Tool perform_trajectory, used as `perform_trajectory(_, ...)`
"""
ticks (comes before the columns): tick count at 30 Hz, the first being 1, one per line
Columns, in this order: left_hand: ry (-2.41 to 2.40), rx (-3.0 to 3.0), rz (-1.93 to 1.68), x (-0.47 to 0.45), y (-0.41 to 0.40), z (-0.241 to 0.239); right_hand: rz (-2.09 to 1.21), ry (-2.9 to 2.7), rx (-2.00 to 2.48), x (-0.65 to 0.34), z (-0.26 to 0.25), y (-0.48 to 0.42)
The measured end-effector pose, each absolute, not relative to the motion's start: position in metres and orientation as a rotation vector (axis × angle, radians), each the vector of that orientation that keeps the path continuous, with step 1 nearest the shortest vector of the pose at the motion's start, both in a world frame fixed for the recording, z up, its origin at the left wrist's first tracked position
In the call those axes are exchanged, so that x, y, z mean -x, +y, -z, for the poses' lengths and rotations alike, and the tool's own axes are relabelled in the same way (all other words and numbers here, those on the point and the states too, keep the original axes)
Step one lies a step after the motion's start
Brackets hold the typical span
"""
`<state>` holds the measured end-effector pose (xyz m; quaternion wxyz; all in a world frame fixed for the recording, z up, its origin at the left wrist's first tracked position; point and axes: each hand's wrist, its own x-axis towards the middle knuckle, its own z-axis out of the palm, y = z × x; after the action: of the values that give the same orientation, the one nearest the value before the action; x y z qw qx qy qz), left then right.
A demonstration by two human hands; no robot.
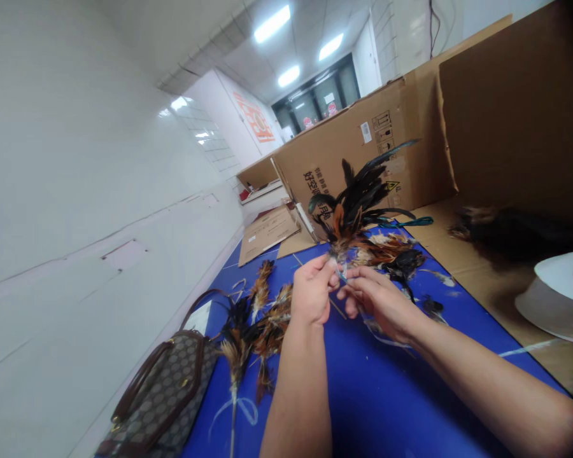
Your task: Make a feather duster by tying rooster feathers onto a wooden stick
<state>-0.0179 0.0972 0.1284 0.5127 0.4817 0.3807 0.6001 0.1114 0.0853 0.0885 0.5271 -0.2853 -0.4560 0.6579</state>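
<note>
Forearms [300,401] span the lower frame; right of centre I see the dark feather bundle [358,194], base pinched by the left hand [312,289], right hand [381,299] gripping a pale strip [341,275]. I'd want a firm pinch, strip taut.

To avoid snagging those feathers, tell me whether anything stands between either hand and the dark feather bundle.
Nothing visible does. The left hand pinches the feather bundle at its base, and the right hand is close beside it, at a pale strip. Loose brown feathers lie beyond the right hand, not in between.
</note>
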Motion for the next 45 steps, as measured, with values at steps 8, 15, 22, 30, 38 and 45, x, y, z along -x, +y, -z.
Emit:
perform_trajectory(8, 0.940, -1.163, -1.464, 0.030, 0.100, -0.131, -1.178, -1.092, 0.794, -0.131, -0.097, 0.089)
perform_trajectory(15, 0.963, -1.173, -1.512, 0.029, 0.101, -0.130, -1.080, -1.145, 0.791, -0.135, -0.093, 0.092)
perform_trajectory(22, 0.982, -1.180, -1.560, 0.031, 0.103, -0.129, -0.989, -1.222, 0.831, -0.129, -0.090, 0.093)
perform_trajectory(30, 0.994, -1.201, -1.559, 0.029, 0.104, -0.127, -1.043, -1.253, 0.916, -0.125, -0.090, 0.093)
perform_trajectory(38, 1.040, -1.264, -1.568, 0.023, 0.105, -0.122, -0.945, -1.278, 0.971, -0.126, -0.092, 0.087)
perform_trajectory(45, 1.151, -1.280, -1.651, 0.031, 0.106, -0.124, -1.005, -1.357, 0.840, -0.132, -0.092, 0.089)
